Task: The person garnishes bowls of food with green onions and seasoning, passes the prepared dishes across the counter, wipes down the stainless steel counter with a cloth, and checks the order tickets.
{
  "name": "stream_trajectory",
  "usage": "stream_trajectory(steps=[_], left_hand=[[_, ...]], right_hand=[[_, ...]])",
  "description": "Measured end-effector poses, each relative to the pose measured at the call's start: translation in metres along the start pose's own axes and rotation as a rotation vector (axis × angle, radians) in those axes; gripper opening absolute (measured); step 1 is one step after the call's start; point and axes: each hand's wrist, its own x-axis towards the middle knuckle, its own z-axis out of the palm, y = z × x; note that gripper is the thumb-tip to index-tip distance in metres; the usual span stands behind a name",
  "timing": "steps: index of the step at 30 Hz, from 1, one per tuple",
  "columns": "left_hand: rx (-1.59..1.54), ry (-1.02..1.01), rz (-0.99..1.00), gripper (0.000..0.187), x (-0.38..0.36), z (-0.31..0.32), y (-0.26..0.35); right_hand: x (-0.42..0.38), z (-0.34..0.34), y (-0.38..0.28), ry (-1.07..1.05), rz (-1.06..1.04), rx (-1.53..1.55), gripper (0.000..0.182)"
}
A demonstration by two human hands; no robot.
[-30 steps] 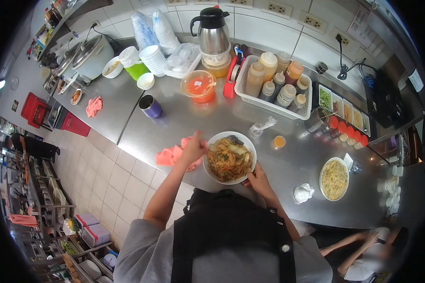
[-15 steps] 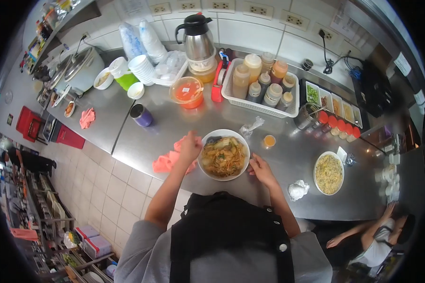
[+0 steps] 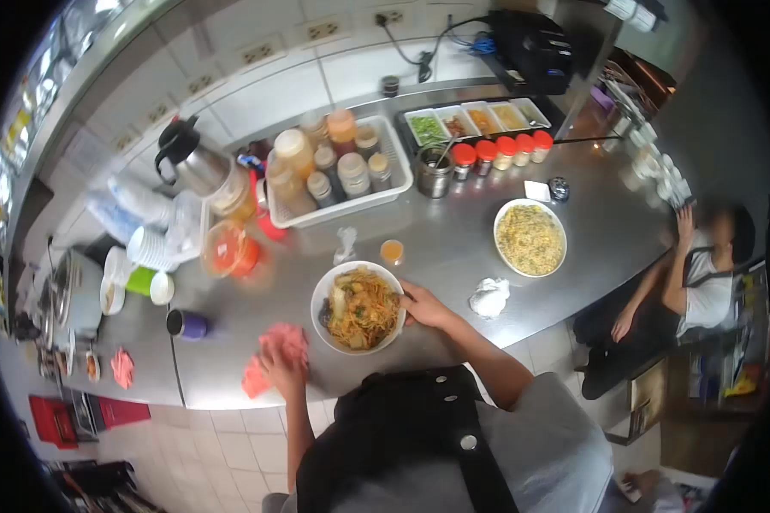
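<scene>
A white bowl of stir-fried noodles (image 3: 359,309) stands upright on the steel counter in front of me. My right hand (image 3: 425,306) grips its right side, fingers against the rim. Left of the bowl, my left hand (image 3: 282,369) lies over a crumpled pink cloth (image 3: 284,339), its fingers curled into the fabric. Part of the cloth is hidden under that hand. Just behind the bowl are a small cup of orange sauce (image 3: 392,251) and a twisted clear plastic bag (image 3: 345,245).
Sauce bottles fill a white basket (image 3: 342,214) at the back. To the right are a bowl of fried rice (image 3: 530,239), a crumpled white tissue (image 3: 489,297) and red-lidded jars (image 3: 505,154). A purple cup (image 3: 188,324) stands left. Another person (image 3: 659,291) sits at the right.
My view has swung to the right. My left hand has left the bowl's left rim for the pink cloth. The right hand now has hold of the bowl's right side.
</scene>
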Motion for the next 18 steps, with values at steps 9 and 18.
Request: stream_trajectory(steps=[9,18], left_hand=[[-1.062,-0.46,-0.402,0.015,-0.038,0.019,0.048],[-1.288,-0.429,-0.584,0.004,-0.003,-0.074,0.163]], right_hand=[[-0.047,-0.042,-0.073,0.274,-0.322,-0.714,0.022],[-0.05,0.015,-0.068,-0.359,-0.56,-0.125,0.02]])
